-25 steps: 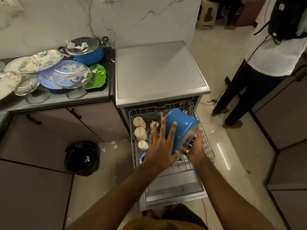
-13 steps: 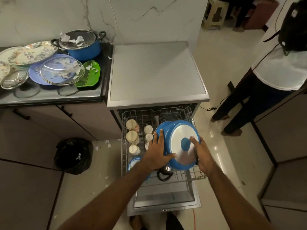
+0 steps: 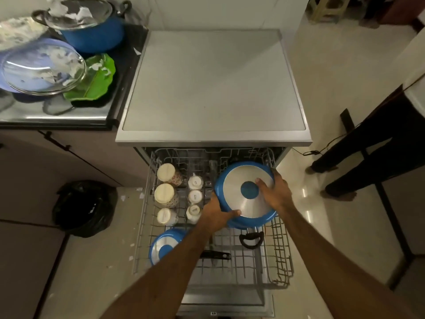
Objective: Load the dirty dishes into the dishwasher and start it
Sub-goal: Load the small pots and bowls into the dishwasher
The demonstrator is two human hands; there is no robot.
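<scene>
A blue pot (image 3: 239,192) lies upside down in the pulled-out wire rack (image 3: 279,254) of the dishwasher (image 3: 211,84), its silver base facing up. My left hand (image 3: 216,215) grips its near left rim, thumb on the base. My right hand (image 3: 274,192) rests on the base at the right, fingers spread over it. Several upturned cups (image 3: 166,193) stand in the rack's left part. A smaller blue pan (image 3: 164,246) sits upside down at the rack's near left, partly behind my forearm.
On the counter at left stand a lidded blue pot (image 3: 92,31), a glass lid (image 3: 41,67) on a plate and a green leaf-shaped plate (image 3: 96,81). A black bin bag (image 3: 84,208) sits on the floor. A person's legs (image 3: 372,157) stand at right.
The pot has turned fully base-up and gone down into the rack's back right. Both hands moved with it; my view has come closer to the dishwasher.
</scene>
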